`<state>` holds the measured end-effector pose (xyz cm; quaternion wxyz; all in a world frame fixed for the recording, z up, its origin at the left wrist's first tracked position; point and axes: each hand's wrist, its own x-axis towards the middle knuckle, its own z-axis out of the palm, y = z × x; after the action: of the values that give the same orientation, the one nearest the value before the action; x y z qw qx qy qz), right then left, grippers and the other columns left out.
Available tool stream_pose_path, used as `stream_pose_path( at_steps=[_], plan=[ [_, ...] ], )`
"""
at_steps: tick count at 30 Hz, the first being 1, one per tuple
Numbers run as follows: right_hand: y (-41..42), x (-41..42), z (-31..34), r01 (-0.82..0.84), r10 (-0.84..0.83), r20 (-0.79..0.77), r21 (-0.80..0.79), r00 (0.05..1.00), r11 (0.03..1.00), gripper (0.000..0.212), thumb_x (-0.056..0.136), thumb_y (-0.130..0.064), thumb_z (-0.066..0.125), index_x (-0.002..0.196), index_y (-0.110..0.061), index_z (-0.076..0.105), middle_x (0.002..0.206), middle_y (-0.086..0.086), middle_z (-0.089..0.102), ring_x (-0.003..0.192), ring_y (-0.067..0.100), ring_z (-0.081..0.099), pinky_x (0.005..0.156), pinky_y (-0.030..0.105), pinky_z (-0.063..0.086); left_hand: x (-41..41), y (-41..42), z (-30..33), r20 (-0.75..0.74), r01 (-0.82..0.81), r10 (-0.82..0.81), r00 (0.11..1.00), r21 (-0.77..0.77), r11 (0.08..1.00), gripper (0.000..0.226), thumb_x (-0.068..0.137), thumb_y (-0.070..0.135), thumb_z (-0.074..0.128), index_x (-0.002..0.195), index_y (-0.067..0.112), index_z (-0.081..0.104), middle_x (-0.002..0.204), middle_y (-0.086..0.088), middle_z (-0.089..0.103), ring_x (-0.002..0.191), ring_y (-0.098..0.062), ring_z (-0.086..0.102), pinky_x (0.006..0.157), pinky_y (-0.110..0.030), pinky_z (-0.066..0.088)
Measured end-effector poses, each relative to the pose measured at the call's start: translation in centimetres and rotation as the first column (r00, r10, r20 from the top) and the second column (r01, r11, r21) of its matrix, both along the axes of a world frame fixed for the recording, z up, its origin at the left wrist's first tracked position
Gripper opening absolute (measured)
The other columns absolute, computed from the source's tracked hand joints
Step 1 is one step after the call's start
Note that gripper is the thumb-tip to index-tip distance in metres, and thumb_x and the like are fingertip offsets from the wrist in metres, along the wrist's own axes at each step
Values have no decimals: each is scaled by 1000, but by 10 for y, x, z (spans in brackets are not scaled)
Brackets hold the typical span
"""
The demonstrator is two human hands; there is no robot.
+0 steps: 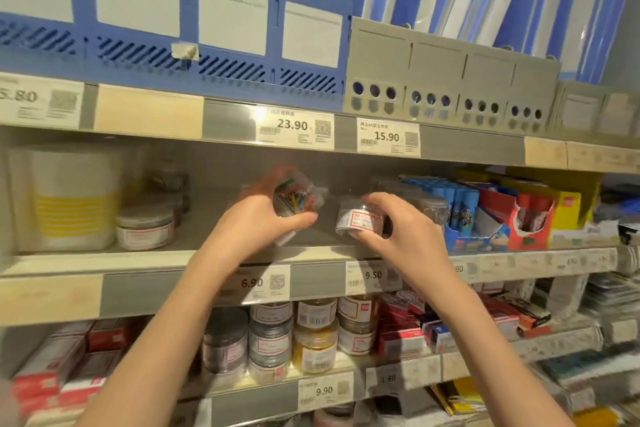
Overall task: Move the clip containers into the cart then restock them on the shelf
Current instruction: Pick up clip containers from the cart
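Jars (143, 229) and boxes (530, 215) flank both held containers.

On the top shelf rail (221, 121) you can read price tags: a partly cut-off "5.80" (20, 95) at the left, "23.90" (292, 124) and "15.90" (387, 136). The middle rail (138, 291) in front of you carries "6.90" (251, 283) and "9.50" (373, 275), with a cut-off "90" further right. The lower rail (450, 367) shows "9.90" (324, 391). The small print and the jar labels are too blurred for you to read.
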<state>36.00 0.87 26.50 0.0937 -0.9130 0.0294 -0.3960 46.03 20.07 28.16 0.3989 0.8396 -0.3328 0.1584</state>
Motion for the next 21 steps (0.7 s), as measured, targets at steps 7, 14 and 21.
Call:
stream_pose_path(
  at_steps=[7,14,21],
  plan=[
    [0,6,7,18,-13,-152,31,988,999,51,80,-43,66,127,-30,50,125,-9,57,115,13,52,91,42,47,11,14,-3,-98,28,-31,995,-35,999,62,71,48,73,120,37,38,108,9,56,97,-16,58,85,-28,47],
    [-3,9,11,-136,172,-220,170,960,976,58,77,-36,72,129,-25,49,128,-4,54,108,6,46,86,20,37,13,27,-4,-129,-15,8,992,-57,998,55,70,44,75,107,38,35,95,11,53,86,-15,56,73,-26,42],
    [-9,13,2,-249,275,-218,141,936,958,24,89,-32,58,113,-28,61,112,-12,58,101,-3,47,81,-1,30,13,17,6,-153,1,-13,988,-75,997,61,66,31,81,109,35,37,97,10,57,86,-12,62,78,-31,53]
  ],
)
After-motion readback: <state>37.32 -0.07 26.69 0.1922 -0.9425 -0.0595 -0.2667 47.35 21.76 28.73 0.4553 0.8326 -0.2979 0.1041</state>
